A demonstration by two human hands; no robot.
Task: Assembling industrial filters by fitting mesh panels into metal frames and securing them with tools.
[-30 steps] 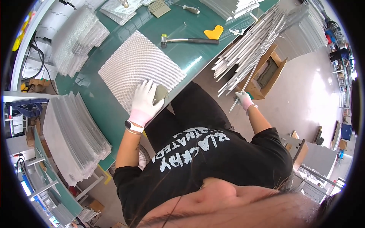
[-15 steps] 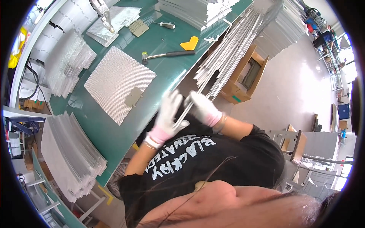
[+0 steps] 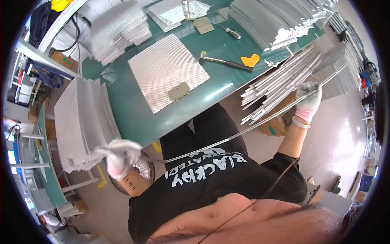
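Observation:
A long, thin silvery metal strip (image 3: 222, 141) slants across in front of my body, up to the far right. My gloved right hand (image 3: 308, 97) is closed around it towards its far end, beside a bundle of similar metal strips (image 3: 280, 83). At the strip's near left end is my gloved left hand (image 3: 122, 156), smeared by motion; whether its fingers grip that end cannot be made out. A silvery mesh sheet (image 3: 166, 69) lies on the green table (image 3: 142, 128), with a small grey-green plate (image 3: 178, 92) on its near corner.
A hammer (image 3: 227, 62), a yellow heart-shaped piece (image 3: 250, 60) and a screwdriver (image 3: 232, 33) lie on the table. Stacked sheets stand at the left (image 3: 83, 122) and far right (image 3: 280, 20). A cardboard box (image 3: 273, 127) sits below the strip bundle; a floor fan (image 3: 144, 173) is by my left arm.
My hands have moved far apart, the left one leftward and the right one to the right. The metal strip now stretches between them across my front. The view has turned and shifted.

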